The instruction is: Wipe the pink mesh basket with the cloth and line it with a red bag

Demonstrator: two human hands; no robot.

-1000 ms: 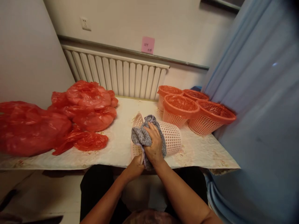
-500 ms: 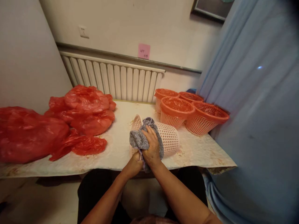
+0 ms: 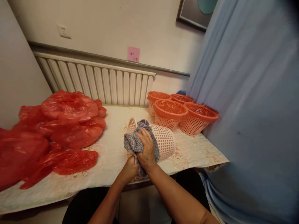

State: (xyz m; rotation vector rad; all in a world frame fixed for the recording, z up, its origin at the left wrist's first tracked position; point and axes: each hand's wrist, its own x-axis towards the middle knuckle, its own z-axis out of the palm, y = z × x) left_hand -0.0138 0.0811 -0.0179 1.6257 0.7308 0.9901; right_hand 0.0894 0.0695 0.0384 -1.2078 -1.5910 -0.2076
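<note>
A pale pink perforated plastic basket (image 3: 165,141) lies on its side on the table in front of me, its opening facing left. Bunched over its rim end is a grey speckled cloth (image 3: 133,142) with a lilac edge. My right hand (image 3: 147,151) is closed over the cloth and presses it against the basket's side. Close beside it, my left hand (image 3: 130,169) makes a fist at the near part of the rim, with the cloth's lilac edge by its thumb. What sits inside that fist is partly hidden; it appears to be the basket rim.
Several baskets (image 3: 171,119) lined with red bags stand at the back right, beside a blue curtain (image 3: 245,109). Red plastic bags (image 3: 70,124) are heaped on the left of the cloth-covered table (image 3: 111,155). A white radiator (image 3: 102,82) runs along the wall behind.
My view has turned a little, so everything sits further left in it. Both hands keep nearly the same place on the cloth and basket.
</note>
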